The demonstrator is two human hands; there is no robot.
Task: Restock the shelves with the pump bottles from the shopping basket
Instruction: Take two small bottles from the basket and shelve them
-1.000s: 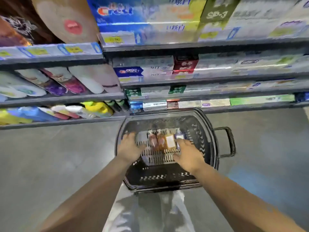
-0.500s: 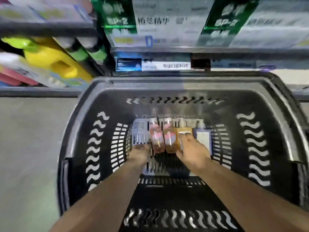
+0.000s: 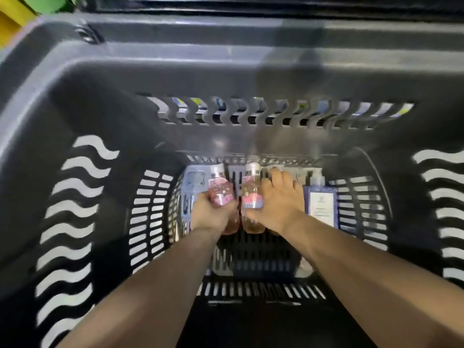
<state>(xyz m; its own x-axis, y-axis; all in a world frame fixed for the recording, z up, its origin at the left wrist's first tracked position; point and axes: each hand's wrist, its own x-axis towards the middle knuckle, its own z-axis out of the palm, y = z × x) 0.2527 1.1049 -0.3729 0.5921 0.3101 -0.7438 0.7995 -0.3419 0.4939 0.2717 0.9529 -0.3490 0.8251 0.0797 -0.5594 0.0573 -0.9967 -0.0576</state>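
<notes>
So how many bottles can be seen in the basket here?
3: a pink bottle in the left hand, an amber bottle by the right hand, a purple bottle rightmost. Hands may hide more.

The one camera sits on my head and looks steeply down into the basket, very close (its walls fill almost the whole view). My two forearms enter from the bottom edge; a shelf edge crosses the top.
</notes>
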